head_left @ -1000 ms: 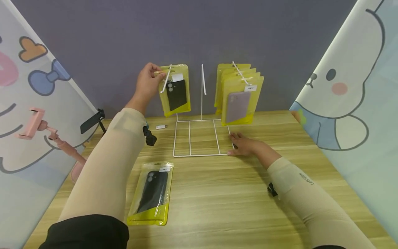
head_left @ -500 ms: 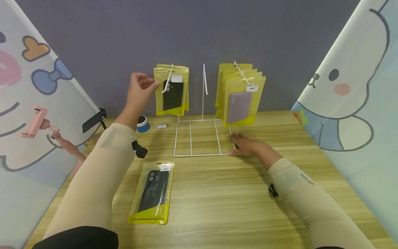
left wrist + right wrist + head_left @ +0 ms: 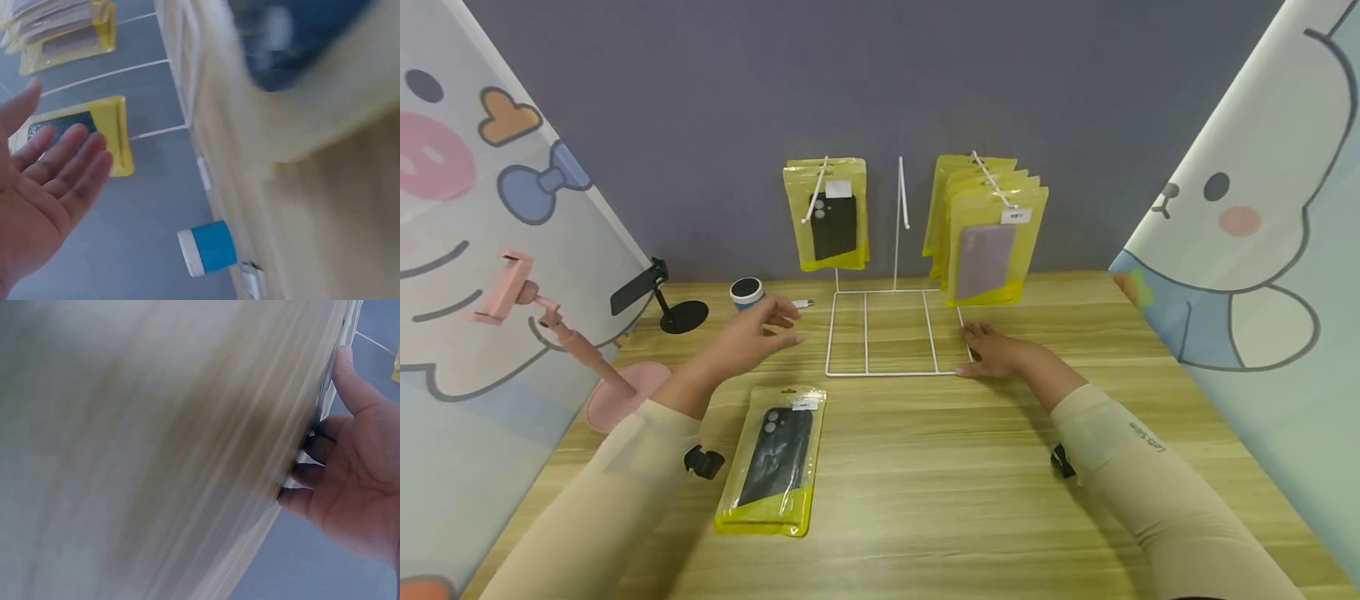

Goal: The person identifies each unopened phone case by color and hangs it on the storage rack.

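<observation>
Both hands are empty: the left hand (image 3: 752,333) hovers with fingers spread loosely above the table (image 3: 925,500), near the phone case packet (image 3: 772,460) lying flat there; the right hand (image 3: 992,352) presses the wire rack (image 3: 887,333) base corner.

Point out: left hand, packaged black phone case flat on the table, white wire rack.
left hand (image 3: 752,333), head view, back of the hand
packaged black phone case (image 3: 778,446), head view, middle of the case
white wire rack (image 3: 865,333), head view, base grid wire
</observation>
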Demonstrator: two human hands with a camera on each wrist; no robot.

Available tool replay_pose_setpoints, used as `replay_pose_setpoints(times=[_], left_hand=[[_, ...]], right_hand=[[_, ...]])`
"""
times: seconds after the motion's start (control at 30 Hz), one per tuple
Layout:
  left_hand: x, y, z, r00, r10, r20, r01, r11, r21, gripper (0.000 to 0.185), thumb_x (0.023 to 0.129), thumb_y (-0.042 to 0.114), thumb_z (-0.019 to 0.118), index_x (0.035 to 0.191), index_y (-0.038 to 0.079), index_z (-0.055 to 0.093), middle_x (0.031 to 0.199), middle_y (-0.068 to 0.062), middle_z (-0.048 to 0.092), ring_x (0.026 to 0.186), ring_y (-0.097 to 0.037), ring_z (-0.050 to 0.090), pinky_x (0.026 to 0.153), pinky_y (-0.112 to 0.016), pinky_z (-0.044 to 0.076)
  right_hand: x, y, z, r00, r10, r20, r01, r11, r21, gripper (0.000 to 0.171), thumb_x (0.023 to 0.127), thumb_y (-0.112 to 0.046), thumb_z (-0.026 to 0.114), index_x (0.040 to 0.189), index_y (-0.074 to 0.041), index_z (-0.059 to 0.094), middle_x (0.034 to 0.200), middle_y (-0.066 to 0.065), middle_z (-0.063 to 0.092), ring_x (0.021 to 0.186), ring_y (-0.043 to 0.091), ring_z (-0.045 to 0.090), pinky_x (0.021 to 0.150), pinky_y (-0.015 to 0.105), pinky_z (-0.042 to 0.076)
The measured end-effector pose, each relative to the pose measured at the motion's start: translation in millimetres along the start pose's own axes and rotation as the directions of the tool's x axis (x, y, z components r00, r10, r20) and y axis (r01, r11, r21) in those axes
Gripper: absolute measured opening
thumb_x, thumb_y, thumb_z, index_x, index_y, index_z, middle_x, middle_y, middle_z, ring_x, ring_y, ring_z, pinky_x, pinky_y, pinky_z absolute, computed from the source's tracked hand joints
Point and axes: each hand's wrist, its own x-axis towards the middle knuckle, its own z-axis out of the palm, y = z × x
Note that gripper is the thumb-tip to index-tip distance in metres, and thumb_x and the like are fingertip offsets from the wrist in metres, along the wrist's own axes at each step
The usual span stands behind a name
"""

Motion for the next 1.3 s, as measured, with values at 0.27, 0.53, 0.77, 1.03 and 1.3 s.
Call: replay_pose_setpoints(times=[0.27,0.53,0.77,1.03,1.3], left_hand=[[-34.9,-21.0,11.7,0.986,-0.088,0.138,0.040,0.947,0.319,0.057,0.096,0.034,0.064,0.140,0.002,0.049,0.139,-0.021,0.054,0.122,-0.041,0.055,0.096,-0.058,0.047],[-40.7,-35.4,19.7,0.981,-0.097,0.167,0.017,0.904,0.428,0.020,0.089,0.016,0.070,0.107,0.006,0.068,0.098,-0.009,0.069,0.088,-0.023,0.064,0.077,-0.043,0.052],[-39.8,-39.6,17.9,0.983,-0.072,0.171,0.004,0.929,0.371,0.007,0.092,0.017,0.067,0.087,0.014,0.065,0.081,0.000,0.058,0.071,-0.016,0.049,0.064,-0.031,0.040],[-37.3,-25.5,6.5,0.997,0.021,0.071,-0.012,0.992,-0.126,0.017,0.099,0.028,0.060,0.101,0.010,0.059,0.088,-0.005,0.055,0.078,-0.022,0.052,0.069,-0.035,0.045],[-36.7,8.9,-8.4,0.986,0.072,-0.150,-0.112,0.953,-0.280,0.021,0.099,0.029,0.060,0.110,0.011,0.058,0.078,-0.003,0.054,0.067,-0.019,0.046,0.060,-0.032,0.043]], right_hand=[[1,3,1,1.000,-0.011,-0.012,0.010,1.000,-0.018,0.094,0.097,-0.055,0.051,0.155,0.004,0.007,0.161,0.028,0.000,0.146,0.051,-0.003,0.117,0.064,0.011],[0,4,1,1.000,-0.012,-0.011,0.012,1.000,-0.003,0.095,0.097,-0.055,0.051,0.155,0.004,0.006,0.162,0.027,-0.001,0.146,0.051,-0.004,0.116,0.066,0.011],[0,1,1,1.000,-0.013,-0.004,0.013,1.000,0.000,0.093,0.098,-0.053,0.052,0.155,0.004,0.006,0.162,0.027,-0.001,0.147,0.051,-0.003,0.116,0.065,0.011],[-2,0,0,1.000,-0.010,-0.010,0.009,1.000,-0.011,0.093,0.097,-0.053,0.052,0.156,0.004,0.007,0.161,0.028,0.000,0.147,0.051,-0.002,0.117,0.065,0.012],[-1,0,2,0.999,-0.031,-0.018,0.030,0.999,-0.032,0.091,0.098,-0.052,0.051,0.155,0.006,0.008,0.161,0.030,0.000,0.146,0.053,-0.001,0.117,0.064,0.012]])
